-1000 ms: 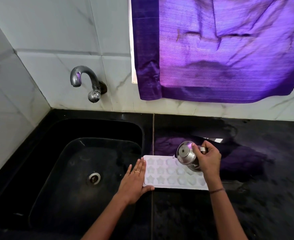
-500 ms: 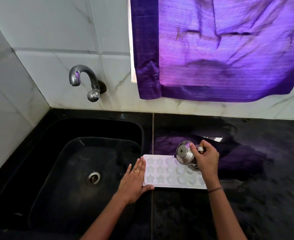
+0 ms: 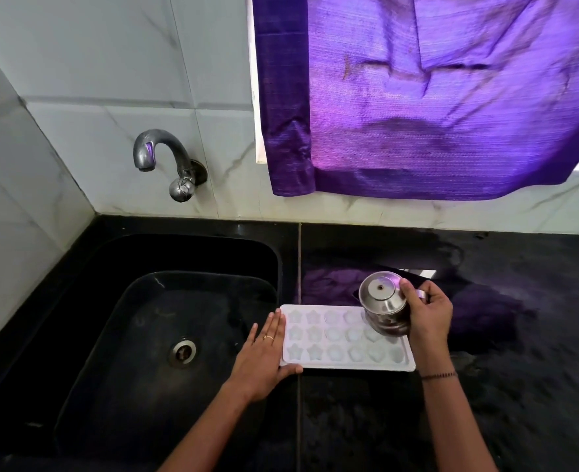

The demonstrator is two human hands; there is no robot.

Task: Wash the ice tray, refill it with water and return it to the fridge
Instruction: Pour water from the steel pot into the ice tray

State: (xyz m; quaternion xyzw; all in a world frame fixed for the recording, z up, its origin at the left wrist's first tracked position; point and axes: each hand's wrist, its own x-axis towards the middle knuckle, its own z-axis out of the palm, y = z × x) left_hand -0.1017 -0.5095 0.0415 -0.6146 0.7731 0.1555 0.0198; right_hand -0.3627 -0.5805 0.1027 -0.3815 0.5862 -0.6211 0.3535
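Two hands at work over a black counter (image 3: 485, 420), beside the dark sink (image 3: 165, 335) with its wall tap (image 3: 165, 158) dry and a purple curtain (image 3: 434, 97) hanging behind. Little has shifted in the past second: the white ice tray (image 3: 342, 364) lies where it lay, flat on the counter just right of the sink's edge, and the steel cup (image 3: 383, 308) has stayed tipped on its side over the tray's far right corner, mouth turned down toward the moulds. My right hand (image 3: 429, 315) is still wrapped around the cup, fingers closed on its body and handle. My left hand (image 3: 264, 356) rests flat, fingers spread, thumb tucked against the tray's near left corner to steady it. No stream shows from the cup, and whether the star and round pockets hold water cannot be told. By my reading, the refill is under way or nearly spent, with the trip to the fridge yet to come.
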